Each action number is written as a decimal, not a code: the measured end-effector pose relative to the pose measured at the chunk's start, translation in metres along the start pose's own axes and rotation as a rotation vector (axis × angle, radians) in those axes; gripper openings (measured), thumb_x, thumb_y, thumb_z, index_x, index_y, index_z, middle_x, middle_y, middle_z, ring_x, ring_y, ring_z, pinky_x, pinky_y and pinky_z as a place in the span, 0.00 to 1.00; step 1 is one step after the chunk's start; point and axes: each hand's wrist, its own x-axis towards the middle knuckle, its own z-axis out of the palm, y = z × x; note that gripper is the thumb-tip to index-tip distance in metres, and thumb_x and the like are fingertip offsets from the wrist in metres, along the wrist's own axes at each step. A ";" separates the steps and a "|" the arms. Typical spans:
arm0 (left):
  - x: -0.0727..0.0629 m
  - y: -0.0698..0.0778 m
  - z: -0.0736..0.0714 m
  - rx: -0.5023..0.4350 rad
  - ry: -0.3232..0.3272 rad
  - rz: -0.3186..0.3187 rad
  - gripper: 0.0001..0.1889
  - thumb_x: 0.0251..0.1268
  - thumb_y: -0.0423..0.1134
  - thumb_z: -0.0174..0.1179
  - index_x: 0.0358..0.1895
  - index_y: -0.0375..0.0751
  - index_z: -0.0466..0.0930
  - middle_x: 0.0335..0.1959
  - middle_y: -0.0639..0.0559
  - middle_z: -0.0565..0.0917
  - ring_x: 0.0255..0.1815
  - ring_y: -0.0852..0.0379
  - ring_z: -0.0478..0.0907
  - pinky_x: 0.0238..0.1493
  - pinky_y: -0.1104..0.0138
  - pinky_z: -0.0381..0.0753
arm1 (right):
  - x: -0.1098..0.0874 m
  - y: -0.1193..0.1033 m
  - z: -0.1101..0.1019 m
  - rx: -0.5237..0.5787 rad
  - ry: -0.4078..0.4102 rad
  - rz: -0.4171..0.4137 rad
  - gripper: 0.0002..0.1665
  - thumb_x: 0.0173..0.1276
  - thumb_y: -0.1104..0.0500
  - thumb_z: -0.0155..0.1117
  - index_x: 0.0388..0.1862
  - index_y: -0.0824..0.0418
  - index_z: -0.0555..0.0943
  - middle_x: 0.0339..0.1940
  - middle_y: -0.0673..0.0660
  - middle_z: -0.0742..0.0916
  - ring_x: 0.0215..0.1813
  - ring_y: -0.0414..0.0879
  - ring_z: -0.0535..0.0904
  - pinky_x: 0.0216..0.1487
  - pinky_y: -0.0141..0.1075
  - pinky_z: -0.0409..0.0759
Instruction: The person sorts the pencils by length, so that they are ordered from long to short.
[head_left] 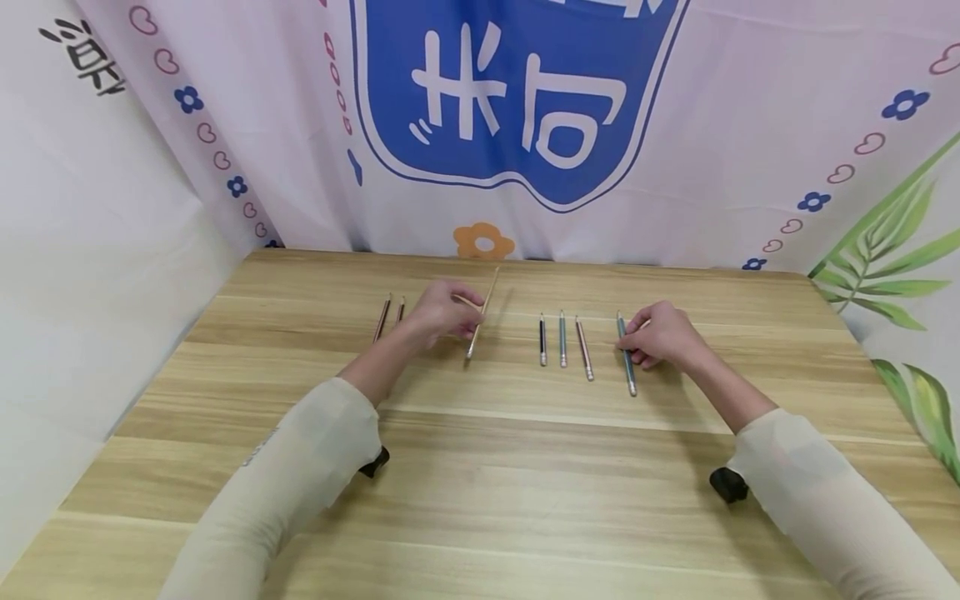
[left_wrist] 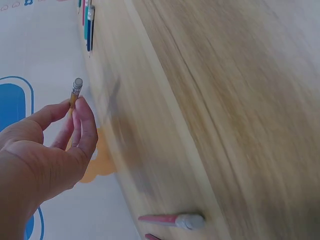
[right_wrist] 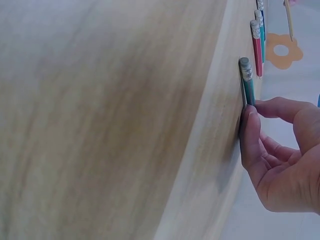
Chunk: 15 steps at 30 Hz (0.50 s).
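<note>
My left hand (head_left: 446, 312) pinches a yellow pencil (head_left: 491, 290) between thumb and fingertips. In the left wrist view its eraser end (left_wrist: 77, 85) sticks up past the fingertips, and its shadow falls on the wood. Further right, my right hand (head_left: 663, 337) pinches a teal pencil (head_left: 630, 377) near its middle, low over the table, eraser end toward me. Between the hands lie a dark blue pencil (head_left: 543, 340), another teal pencil (head_left: 562, 340) and a red pencil (head_left: 584, 348), roughly side by side. Two dark red pencils (head_left: 382, 317) lie left of my left hand, partly covered by it.
The wood-grain table (head_left: 510, 500) reaches back to a printed cloth (head_left: 720, 167) with a blue badge and an orange flower (head_left: 483, 242). A black device (head_left: 373, 462) sits under the left sleeve, another black device (head_left: 728, 484) under the right. White wall stands at left.
</note>
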 end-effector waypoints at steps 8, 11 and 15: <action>-0.004 -0.004 -0.007 -0.012 0.005 -0.028 0.18 0.66 0.20 0.63 0.59 0.25 0.77 0.45 0.28 0.83 0.30 0.52 0.81 0.34 0.68 0.89 | -0.001 -0.001 -0.001 0.004 -0.010 0.010 0.13 0.66 0.66 0.71 0.43 0.73 0.78 0.22 0.56 0.87 0.22 0.40 0.82 0.24 0.32 0.87; -0.003 -0.005 -0.008 -0.016 0.002 -0.029 0.18 0.66 0.19 0.63 0.59 0.25 0.77 0.45 0.28 0.84 0.29 0.52 0.82 0.33 0.69 0.89 | -0.002 -0.001 -0.001 -0.001 -0.015 0.011 0.13 0.67 0.66 0.70 0.43 0.73 0.78 0.23 0.56 0.87 0.22 0.40 0.82 0.24 0.32 0.87; -0.004 -0.006 -0.009 -0.010 -0.005 -0.029 0.19 0.66 0.19 0.62 0.60 0.24 0.76 0.44 0.29 0.84 0.30 0.51 0.82 0.33 0.69 0.89 | -0.002 0.000 -0.001 -0.009 -0.021 0.013 0.12 0.67 0.66 0.69 0.43 0.73 0.78 0.24 0.56 0.87 0.23 0.40 0.82 0.24 0.31 0.87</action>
